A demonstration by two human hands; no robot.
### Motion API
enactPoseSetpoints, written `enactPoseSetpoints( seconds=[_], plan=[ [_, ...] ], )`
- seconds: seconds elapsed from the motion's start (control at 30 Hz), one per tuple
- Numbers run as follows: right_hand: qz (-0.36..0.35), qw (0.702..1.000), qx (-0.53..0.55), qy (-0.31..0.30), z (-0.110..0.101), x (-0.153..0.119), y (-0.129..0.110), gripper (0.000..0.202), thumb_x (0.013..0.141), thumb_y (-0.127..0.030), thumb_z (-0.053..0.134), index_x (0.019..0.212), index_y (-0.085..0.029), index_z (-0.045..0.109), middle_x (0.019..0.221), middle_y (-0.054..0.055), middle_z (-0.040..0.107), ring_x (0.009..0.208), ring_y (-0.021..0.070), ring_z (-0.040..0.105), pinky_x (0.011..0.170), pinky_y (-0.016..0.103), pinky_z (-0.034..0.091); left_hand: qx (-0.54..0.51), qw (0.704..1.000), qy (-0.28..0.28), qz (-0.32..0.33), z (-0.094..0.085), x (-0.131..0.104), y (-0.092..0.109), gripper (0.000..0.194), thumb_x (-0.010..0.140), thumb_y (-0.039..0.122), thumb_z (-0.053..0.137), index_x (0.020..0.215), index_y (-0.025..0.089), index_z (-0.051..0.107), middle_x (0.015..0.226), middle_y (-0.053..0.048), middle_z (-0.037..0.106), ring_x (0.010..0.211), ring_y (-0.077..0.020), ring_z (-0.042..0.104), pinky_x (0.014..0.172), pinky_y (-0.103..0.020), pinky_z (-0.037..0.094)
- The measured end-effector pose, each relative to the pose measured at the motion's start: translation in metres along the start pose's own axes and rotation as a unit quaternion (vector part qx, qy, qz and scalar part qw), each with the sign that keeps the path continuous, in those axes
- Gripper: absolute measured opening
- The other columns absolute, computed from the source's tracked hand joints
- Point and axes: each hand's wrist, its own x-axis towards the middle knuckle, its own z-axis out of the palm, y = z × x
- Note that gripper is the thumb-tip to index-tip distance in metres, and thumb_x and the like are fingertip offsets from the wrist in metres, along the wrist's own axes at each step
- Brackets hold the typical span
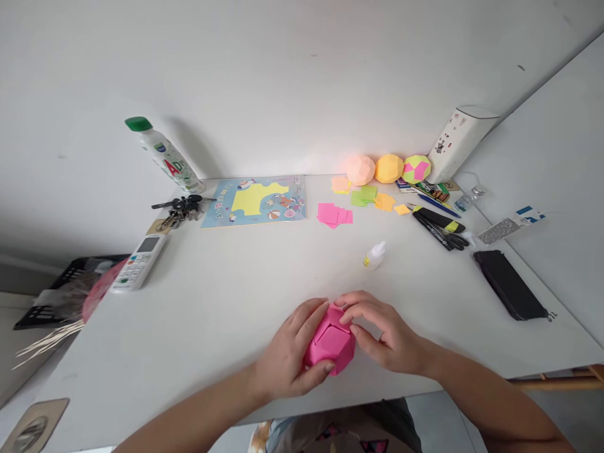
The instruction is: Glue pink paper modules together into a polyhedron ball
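A pink folded-paper ball (334, 343) with flat facets rests near the front edge of the white table, between my hands. My left hand (296, 349) is wrapped around its left side, with the thumb across the lower front and the fingers over the top. At the upper right of the ball, the fingers of my right hand (380, 330) are curled in and touch a pink facet. Beyond the hands lies a small white glue bottle (375, 256) with a pointed nozzle, tipped over.
Pink paper squares (333, 214), green ones (363, 195) and finished paper balls (389, 168) are at the back. A booklet (264, 201), keys (182, 209), a white bottle (172, 162) and a remote (140, 263) lie left. Pens, scissors (457, 241) and a black pouch (512, 286) lie right.
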Motion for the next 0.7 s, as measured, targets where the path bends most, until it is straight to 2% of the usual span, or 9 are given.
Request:
enactPoseSetpoints(
  seconds=[0.27, 0.43, 0.7],
  plan=[
    [0.012, 1.0, -0.012, 0.013, -0.001, 0.0, 0.002, 0.017, 0.09, -0.011, 0.052, 0.1, -0.021, 0.06, 0.119, 0.012, 0.063, 0.113, 0.0203, 0.062, 0.096, 0.037, 0.052, 0.031, 0.997, -0.009, 0.071, 0.005, -0.004, -0.005, 0.087, 0.086, 0.064, 0.052, 0.151, 0.017, 0.018, 0.137, -0.026, 0.042, 0.128, -0.0411, 0.045, 0.098, -0.058, 0.045],
    [0.035, 0.999, -0.008, 0.022, -0.002, 0.002, 0.002, 0.013, 0.092, -0.014, 0.051, 0.097, -0.021, 0.061, 0.116, 0.012, 0.065, 0.109, 0.0202, 0.064, 0.093, 0.036, 0.053, 0.012, 0.994, -0.004, 0.106, 0.004, -0.004, -0.011, 0.084, 0.086, 0.06, 0.055, 0.149, 0.015, 0.023, 0.133, -0.025, 0.044, 0.125, -0.0404, 0.046, 0.097, -0.058, 0.046],
    [0.052, 0.999, 0.008, -0.015, -0.003, 0.003, 0.003, 0.017, 0.087, -0.011, 0.054, 0.099, -0.02, 0.062, 0.12, 0.013, 0.064, 0.112, 0.0201, 0.062, 0.094, 0.037, 0.052, -0.096, 0.992, -0.039, 0.077, -0.006, 0.002, -0.032, 0.076, 0.089, 0.061, 0.048, 0.149, 0.02, 0.024, 0.139, -0.023, 0.035, 0.13, -0.0395, 0.041, 0.098, -0.057, 0.046]
  ],
)
